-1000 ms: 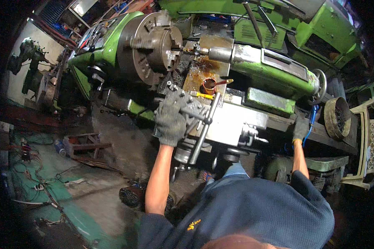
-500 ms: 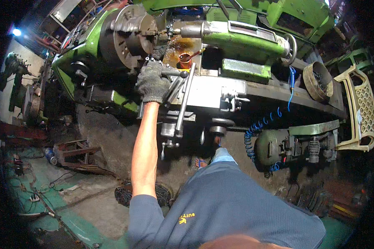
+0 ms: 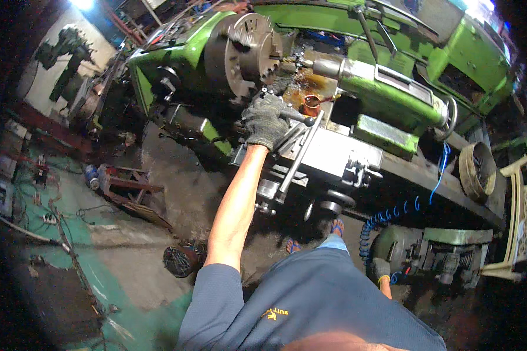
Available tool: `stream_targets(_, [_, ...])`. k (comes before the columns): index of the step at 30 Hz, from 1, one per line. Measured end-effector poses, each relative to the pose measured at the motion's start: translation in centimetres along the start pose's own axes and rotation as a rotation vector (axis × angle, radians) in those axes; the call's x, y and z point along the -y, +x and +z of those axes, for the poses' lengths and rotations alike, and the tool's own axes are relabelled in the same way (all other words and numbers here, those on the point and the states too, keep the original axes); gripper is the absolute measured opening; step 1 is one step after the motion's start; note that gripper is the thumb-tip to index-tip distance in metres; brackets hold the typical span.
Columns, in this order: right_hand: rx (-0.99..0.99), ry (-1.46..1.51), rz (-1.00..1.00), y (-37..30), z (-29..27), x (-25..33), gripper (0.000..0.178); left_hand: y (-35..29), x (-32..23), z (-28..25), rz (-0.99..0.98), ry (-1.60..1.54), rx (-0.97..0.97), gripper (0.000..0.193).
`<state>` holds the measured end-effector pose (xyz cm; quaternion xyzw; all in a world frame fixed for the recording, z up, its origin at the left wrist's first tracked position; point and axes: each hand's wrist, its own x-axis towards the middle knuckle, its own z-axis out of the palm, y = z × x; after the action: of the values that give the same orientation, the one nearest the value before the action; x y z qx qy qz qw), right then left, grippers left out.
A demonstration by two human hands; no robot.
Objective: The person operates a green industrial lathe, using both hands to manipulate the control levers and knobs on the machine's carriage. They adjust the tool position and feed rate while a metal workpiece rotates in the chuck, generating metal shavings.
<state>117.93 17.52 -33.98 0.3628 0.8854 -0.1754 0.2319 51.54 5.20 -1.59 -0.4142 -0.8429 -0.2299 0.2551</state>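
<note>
My left hand (image 3: 263,120), in a grey knit glove, is closed around a dark lever (image 3: 297,117) on the carriage of a green lathe (image 3: 392,99). A long steel handle (image 3: 300,155) slants down just right of that hand. The round steel chuck (image 3: 249,52) is right behind it. A small copper-coloured cup (image 3: 311,104) stands on an oily, rust-stained patch between chuck and tailstock (image 3: 357,73). My right hand (image 3: 382,270), also gloved, hangs low at my side beside a blue coiled hose (image 3: 386,219), apart from the machine. Its fingers are too small to read.
A pale plastic chair (image 3: 518,222) stands at the far right near a round wheel (image 3: 477,171) lying on the lathe bed. A low metal stool (image 3: 132,187) and loose cables (image 3: 47,216) lie on the green-painted floor at left. A dark round part (image 3: 178,260) sits by my feet.
My right hand has left the right end of the lathe bed and dropped to my side. My left hand has stayed on the carriage lever while my head shifted.
</note>
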Motion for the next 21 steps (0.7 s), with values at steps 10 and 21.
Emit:
stream_targets(10, [-0.482, 0.473, -0.044, 16.5, -18.8, -2.1, 0.038, -0.2, 1.0, 0.7, 0.041, -0.017, -0.021, 0.019])
stream_targets(21, [-0.872, 0.487, -0.273, 20.8, -37.3, -1.6, 0.035, 1.4, 2.7, 0.0, -0.006, 0.361, 0.376, 0.020])
